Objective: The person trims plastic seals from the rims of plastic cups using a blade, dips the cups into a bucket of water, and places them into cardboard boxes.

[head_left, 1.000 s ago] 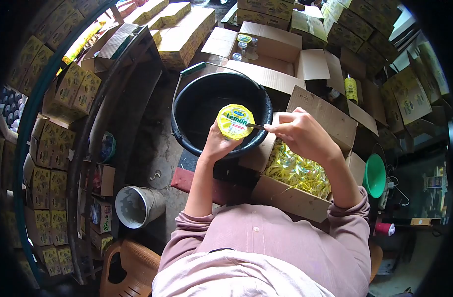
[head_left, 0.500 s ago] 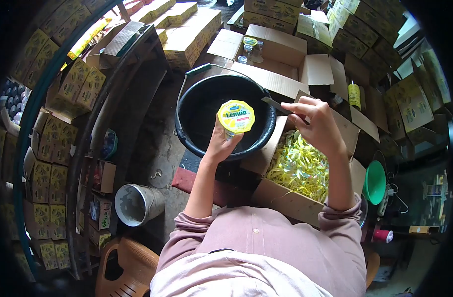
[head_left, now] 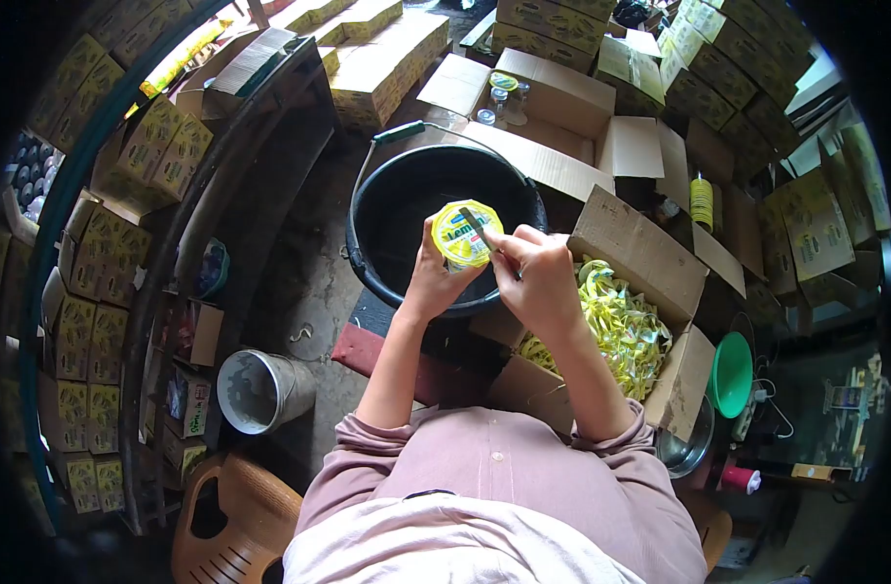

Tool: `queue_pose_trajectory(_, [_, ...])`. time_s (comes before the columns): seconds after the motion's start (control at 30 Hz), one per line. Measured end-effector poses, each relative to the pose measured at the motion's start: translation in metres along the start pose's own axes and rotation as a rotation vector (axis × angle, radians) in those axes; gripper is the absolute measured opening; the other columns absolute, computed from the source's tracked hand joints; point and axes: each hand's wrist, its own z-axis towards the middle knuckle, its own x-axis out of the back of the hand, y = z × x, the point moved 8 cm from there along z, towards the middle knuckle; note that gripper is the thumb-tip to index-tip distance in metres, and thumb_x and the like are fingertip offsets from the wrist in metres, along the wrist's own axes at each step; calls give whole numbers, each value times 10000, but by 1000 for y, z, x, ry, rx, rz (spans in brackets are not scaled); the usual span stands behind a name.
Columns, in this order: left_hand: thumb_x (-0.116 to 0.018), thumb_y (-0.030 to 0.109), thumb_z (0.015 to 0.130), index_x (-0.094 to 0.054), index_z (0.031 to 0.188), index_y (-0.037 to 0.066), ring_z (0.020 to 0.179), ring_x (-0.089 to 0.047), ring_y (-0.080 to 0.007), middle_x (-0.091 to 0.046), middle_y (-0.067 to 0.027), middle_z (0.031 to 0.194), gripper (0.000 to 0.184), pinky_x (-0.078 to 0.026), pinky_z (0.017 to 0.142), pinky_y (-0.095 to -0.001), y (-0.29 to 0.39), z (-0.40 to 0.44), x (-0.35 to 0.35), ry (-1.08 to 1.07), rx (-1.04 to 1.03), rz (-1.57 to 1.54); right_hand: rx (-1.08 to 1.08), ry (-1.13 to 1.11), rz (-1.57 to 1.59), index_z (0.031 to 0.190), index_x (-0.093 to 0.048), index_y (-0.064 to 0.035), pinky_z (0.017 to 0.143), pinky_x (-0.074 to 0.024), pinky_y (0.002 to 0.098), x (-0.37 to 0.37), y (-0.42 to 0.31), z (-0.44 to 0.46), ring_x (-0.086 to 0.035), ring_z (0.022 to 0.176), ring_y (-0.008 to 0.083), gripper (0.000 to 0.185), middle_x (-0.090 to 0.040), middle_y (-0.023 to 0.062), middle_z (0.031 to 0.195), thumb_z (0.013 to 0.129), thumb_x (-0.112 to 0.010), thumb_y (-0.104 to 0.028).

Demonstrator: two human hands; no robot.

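My left hand (head_left: 429, 289) is closed round a cup (head_left: 457, 255) whose yellow lid reads "Lemon", holding it upright above the black bucket (head_left: 356, 255). In my right hand (head_left: 537, 277) is a flat metal knife (head_left: 473, 223). Its blade lies across the lid's upper right part, and my right fingers are close to the lid's edge. Whether the blade cuts into the lid I cannot tell. Just right of my right forearm, yellow and clear plastic strips (head_left: 629, 316) fill a cardboard box (head_left: 684, 375).
Beyond the bucket stands an open carton (head_left: 557, 90) with a few cups (head_left: 504, 97). A grey pail (head_left: 256, 394) and brown chair (head_left: 233, 511) are at left. To the right are a green bowl (head_left: 731, 375), a metal bowl (head_left: 687, 450) and a red spool (head_left: 740, 478). Stacked cartons (head_left: 100, 253) line both sides.
My right hand has moved left and slightly down, bringing the knife from beside the bucket's right rim onto the cup's lid. My left hand keeps its hold on the cup.
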Motion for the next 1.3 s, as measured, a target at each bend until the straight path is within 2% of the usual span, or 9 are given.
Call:
queue_pose_trajectory(0.13, [-717, 70, 671, -314, 1162, 95, 967, -557, -193, -528, -108, 1066, 636, -463, 818, -305, 1, 0, 1, 12, 8, 27, 14, 1, -40, 898, -634, -23, 633, -455, 387, -3, -1, 1, -567, 666, 320, 182, -583, 140, 769, 725, -579, -34])
queue_pose_trajectory(0.23, [-719, 66, 669, -315, 1160, 98, 968, -556, -195, -527, -109, 1061, 637, -466, 816, -308, 5, 0, 1, 19, -4, 61, 46, 39, 16, 922, -645, -29, 527, -396, 326, -5, 0, 1, -523, 524, 235, 226, -524, 111, 637, 703, -596, -3])
queue_pose_trajectory(0.63, [-715, 56, 668, -337, 1151, 94, 947, -563, -190, -538, -103, 1045, 615, -465, 809, -304, 2, 1, -2, -11, -2, -47, 82, 5, -59, 889, -631, -10, 613, -460, 376, -13, -4, 1, -573, 655, 316, 199, -568, 162, 756, 701, -568, 13])
queue_pose_trajectory(0.73, [-714, 50, 667, -345, 1146, 91, 939, -564, -189, -542, -102, 1031, 606, -467, 803, -302, 3, 0, 0, 3, -25, 39, 42, -67, -63, 893, -617, 10, 693, -432, 374, -18, -1, 0, -580, 729, 309, 245, -594, 157, 830, 661, -537, 14])
queue_pose_trajectory(0.83, [-717, 51, 666, -353, 1140, 95, 934, -564, -188, -543, -100, 1021, 600, -466, 803, -301, 3, 0, -2, -5, -19, -6, 61, -38, -83, 885, -629, -8, 639, -466, 384, -14, -3, -1, -579, 683, 324, 189, -577, 163, 775, 705, -572, 5])
queue_pose_trajectory(1.23, [-730, 37, 640, -357, 1139, 98, 933, -560, -186, -538, -97, 1021, 626, -467, 803, -299, 2, 1, -4, -5, -4, 19, 1, -121, -95, 865, -639, -5, 652, -453, 385, -9, 0, -3, -568, 689, 330, 173, -568, 159, 751, 702, -579, 2])
queue_pose_trajectory(1.3, [-729, 34, 639, -355, 1140, 99, 930, -560, -188, -535, -98, 1022, 628, -467, 802, -301, 5, 1, -3, -7, -7, 22, -24, -164, -108, 840, -642, 7, 695, -464, 388, -4, -4, -4, -585, 713, 316, 192, -589, 164, 788, 680, -537, 23])
